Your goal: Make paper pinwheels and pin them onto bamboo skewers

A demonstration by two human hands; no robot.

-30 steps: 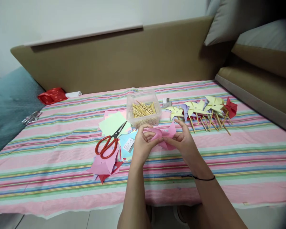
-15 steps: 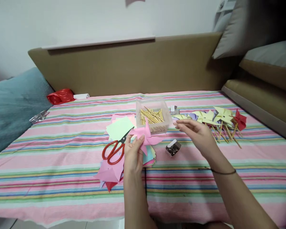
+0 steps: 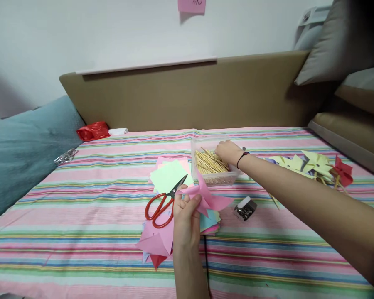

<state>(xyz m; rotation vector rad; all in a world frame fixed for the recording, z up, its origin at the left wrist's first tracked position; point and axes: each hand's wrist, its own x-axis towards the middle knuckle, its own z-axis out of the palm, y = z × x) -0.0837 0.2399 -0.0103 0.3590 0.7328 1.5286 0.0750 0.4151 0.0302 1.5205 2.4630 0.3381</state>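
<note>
My left hand [image 3: 187,209] pinches a pink paper pinwheel [image 3: 209,200] between thumb and fingers, its blades folded inward. My right hand [image 3: 228,152] reaches into a clear plastic box [image 3: 218,179] of thin wooden sticks [image 3: 210,162]. Its fingers are curled down at the sticks, and the fingertips are hidden, so what they grip cannot be made out. Red-handled scissors [image 3: 162,209] lie just left of my left hand, over sheets of coloured paper [image 3: 168,176]. A small open box of metal pins [image 3: 245,209] stands right of the pinwheel.
Finished pinwheels on sticks, yellow ones [image 3: 318,165] and a red one [image 3: 343,170], lie at the right, partly behind my right forearm. Pink paper pieces [image 3: 157,238] lie in front of the scissors. A red plastic bag [image 3: 93,131] sits at the back left on the striped cloth [image 3: 90,207].
My right hand has moved left and away from me, from above the cloth into the box of sticks. My left hand keeps the pink pinwheel, now tilted. The view has shifted a little.
</note>
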